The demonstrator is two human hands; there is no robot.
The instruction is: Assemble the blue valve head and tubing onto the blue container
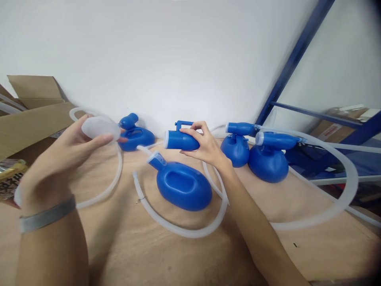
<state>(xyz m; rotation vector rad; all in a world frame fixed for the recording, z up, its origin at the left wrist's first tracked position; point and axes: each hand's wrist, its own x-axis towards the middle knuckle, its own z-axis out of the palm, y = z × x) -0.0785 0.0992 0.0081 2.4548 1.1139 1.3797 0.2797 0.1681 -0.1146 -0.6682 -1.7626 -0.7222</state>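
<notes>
My left hand (71,147) is closed around a translucent white cup-like piece (100,128) at the left. Near the middle, my right hand (202,145) grips a blue cylindrical part (180,140) with a white rim facing left and a blue bracket on top. Below it a blue bottle (184,186) lies on its side on the wooden table (166,262), its neck pointing up and left. A translucent hose (190,232) curves around the front of this bottle, with a small metal clip near its free end.
Another blue bottle (139,138) stands behind, by the wall. Two blue bottles (269,165) with blue tops and hoses (351,178) sit at the right. An open cardboard box (35,123) is at the left; blue metal shelving (293,59) rises at the right.
</notes>
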